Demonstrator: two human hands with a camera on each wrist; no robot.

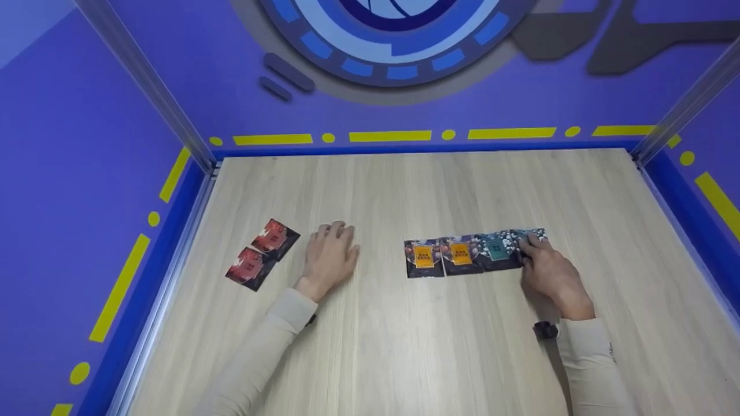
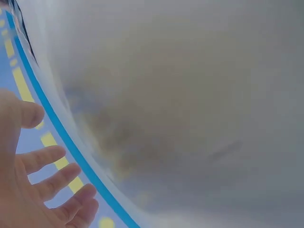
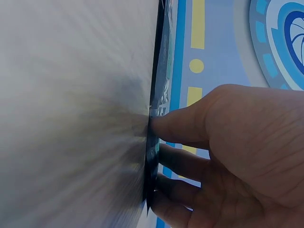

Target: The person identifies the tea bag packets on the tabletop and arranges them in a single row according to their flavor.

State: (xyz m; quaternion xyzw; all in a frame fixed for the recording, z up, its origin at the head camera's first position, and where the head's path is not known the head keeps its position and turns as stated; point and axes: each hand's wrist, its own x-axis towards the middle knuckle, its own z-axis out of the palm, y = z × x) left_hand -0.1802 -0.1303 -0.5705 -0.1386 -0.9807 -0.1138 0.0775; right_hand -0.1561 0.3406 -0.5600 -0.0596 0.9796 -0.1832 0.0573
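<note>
On the right of the table, small flat printed sachets lie side by side in a row. Two have orange labels (image 1: 424, 257), then comes a teal-label sachet (image 1: 498, 249), then a similar sachet (image 1: 536, 233) at the right end. My right hand (image 1: 552, 274) presses its fingertips and thumb on this end sachet, covering much of it. The right wrist view shows the thumb (image 3: 178, 124) and fingers against its dark, thin face. My left hand (image 1: 330, 257), fingers relaxed and apart, rests near two red sachets (image 1: 250, 267) and holds nothing.
The red sachets lie slanted at the left, their edges meeting. Under everything is a pale wood-grain table (image 1: 370, 335). Blue-purple panels (image 1: 491, 110) with yellow markings rise behind it and on both sides, joined by metal corner posts.
</note>
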